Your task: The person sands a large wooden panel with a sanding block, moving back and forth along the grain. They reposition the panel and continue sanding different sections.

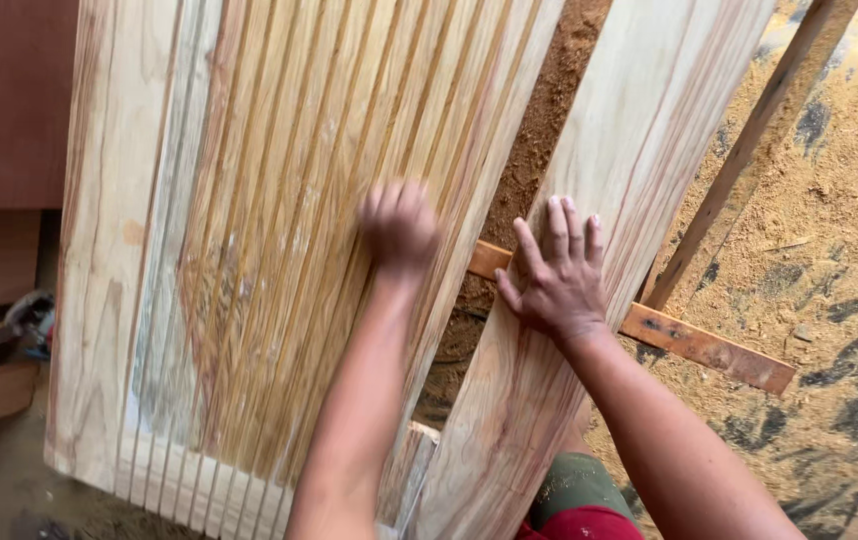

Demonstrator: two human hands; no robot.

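Your biggest thing is the grooved wood panel [249, 230], one wide piece with many thin lines cut in it; beside it, across a gap, lies one smooth plank [639, 130]; two thin sticks [709, 345] cross on the sawdust floor [829, 240]; your left hand [399, 225] is blurred on the panel, grip unclear; your right hand [559, 280] lies flat and open on the plank, holding nothing.

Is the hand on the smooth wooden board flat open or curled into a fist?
Spread open. The right hand lies palm-down on the pale smooth wooden plank, fingers fanned apart.
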